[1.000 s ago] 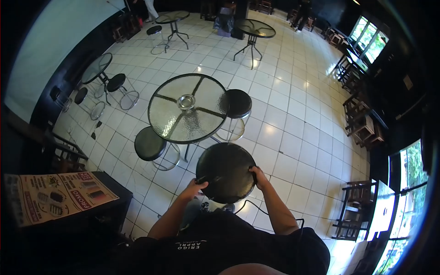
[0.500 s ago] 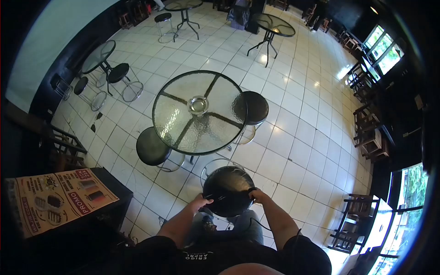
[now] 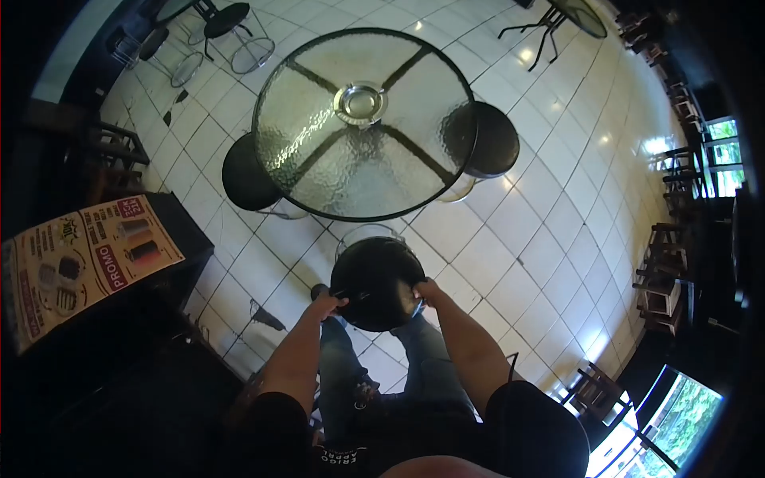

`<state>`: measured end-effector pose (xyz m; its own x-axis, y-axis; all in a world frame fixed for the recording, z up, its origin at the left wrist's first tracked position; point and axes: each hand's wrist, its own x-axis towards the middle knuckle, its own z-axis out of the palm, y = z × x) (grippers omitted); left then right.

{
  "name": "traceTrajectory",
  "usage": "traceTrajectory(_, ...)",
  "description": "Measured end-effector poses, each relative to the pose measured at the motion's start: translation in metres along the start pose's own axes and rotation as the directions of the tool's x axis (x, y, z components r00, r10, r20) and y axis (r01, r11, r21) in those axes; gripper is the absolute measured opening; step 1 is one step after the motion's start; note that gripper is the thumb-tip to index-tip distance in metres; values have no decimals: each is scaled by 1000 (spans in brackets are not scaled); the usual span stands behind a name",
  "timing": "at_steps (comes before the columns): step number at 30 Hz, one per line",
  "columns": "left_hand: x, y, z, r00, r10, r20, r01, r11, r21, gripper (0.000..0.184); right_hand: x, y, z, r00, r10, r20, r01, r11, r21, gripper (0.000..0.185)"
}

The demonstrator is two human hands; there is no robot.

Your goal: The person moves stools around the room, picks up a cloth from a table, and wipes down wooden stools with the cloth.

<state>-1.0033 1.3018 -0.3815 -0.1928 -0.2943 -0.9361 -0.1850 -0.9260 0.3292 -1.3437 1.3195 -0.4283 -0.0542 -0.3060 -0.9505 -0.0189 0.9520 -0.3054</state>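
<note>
A round stool with a black seat and a metal ring base (image 3: pixel 376 280) is right in front of my legs. My left hand (image 3: pixel 327 303) grips the left edge of its seat, thumb on top. On the opposite edge, my right hand (image 3: pixel 427 291) is closed in the same way. The fingers under the seat are hidden. Just beyond the stool stands a round glass table (image 3: pixel 362 179) with a dark rim, and a glass ashtray (image 3: pixel 360 103) sits at its centre.
Black stools flank the table, one at the left (image 3: pixel 245 177) and one at the right (image 3: pixel 496 142). A dark counter with a promo poster (image 3: pixel 96 259) is on my left. Wooden stools (image 3: pixel 663 279) line the right wall. Another glass table (image 3: pixel 586 16) stands farther back.
The glass table appears larger and closer, and the view has tilted down. Both hands keep hold of the stool, which now sits nearer the table.
</note>
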Motion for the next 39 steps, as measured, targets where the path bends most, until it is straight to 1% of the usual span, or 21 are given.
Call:
traceTrajectory(3,0,0,5,997,-29,-72,22,996,-90,59,-6,-21,2,998,-4,55,4,1000,4,36)
traceTrajectory(4,4,-1,2,996,-38,-79,32,996,-79,59,-7,-21,4,1000,-11,19,12,1000,-19,37)
traceTrajectory(8,-1,9,-1,997,-71,7,72,992,-103,67,-9,-17,14,999,-4,-48,2,999,-43,45)
traceTrajectory(9,2,12,-2,996,-86,13,87,991,-106,66,-9,-17,14,1000,14,-23,-16,998,-63,62)
traceTrajectory(14,17,0,-15,994,-106,-9,104,988,-117,66,-25,-14,28,994,-52,-97,47,998,-53,69)
traceTrajectory(16,-2,12,-1,990,-101,-102,84,984,-157,74,-25,2,30,900,-426,-91,423,905,-50,74)
traceTrajectory(17,-11,12,5,989,-50,-140,34,992,-120,79,-21,7,30,877,-480,-31,479,877,-35,77)
traceTrajectory(18,-16,14,7,991,-31,-133,16,993,-113,79,-31,5,29,868,-495,-42,494,869,-36,77)
traceTrajectory(20,-28,15,11,990,-4,-142,-5,998,-60,80,-58,-2,27,912,-409,-16,406,898,170,80)
traceTrajectory(22,-41,15,15,988,56,-141,-60,998,-23,80,-39,28,16,877,-480,-18,472,854,220,78)
traceTrajectory(24,-50,12,19,990,72,-120,-59,993,104,81,-38,35,-2,784,-534,317,557,830,19,72)
traceTrajectory(26,-68,-3,35,985,118,-128,-100,985,140,81,-45,44,-6,396,-857,330,907,420,2,51)
traceTrajectory(27,-73,-21,45,980,155,-126,-154,988,24,81,-114,9,-2,900,-373,227,278,890,360,48)
traceTrajectory(28,-77,-34,56,972,198,-128,-211,973,-92,81,-125,5,-2,892,-389,231,297,889,348,48)
traceTrajectory(30,-100,-56,83,987,151,-59,-160,963,-215,78,-142,9,-4,904,-333,267,245,917,314,43)
traceTrajectory(31,-110,-68,91,983,169,-65,-180,960,-216,78,-151,7,-4,914,-309,263,236,932,274,44)
traceTrajectory(33,-125,-87,104,970,243,22,-226,929,-293,77,-168,1,-10,904,-328,275,256,929,267,45)
traceTrajectory(34,-128,-87,105,968,251,22,-234,929,-288,77,-178,0,-10,900,-332,282,258,928,270,45)
traceTrajectory(36,-128,-80,110,928,367,-60,-371,922,-108,76,-197,-6,-11,895,-366,254,304,918,254,46)
traceTrajectory(37,-158,-57,120,916,394,-75,-399,913,-82,73,-209,-12,-12,882,-398,251,332,905,267,46)
traceTrajectory(39,-153,-36,115,927,375,7,-375,927,-6,70,-238,-20,-12,855,-460,241,371,865,337,45)
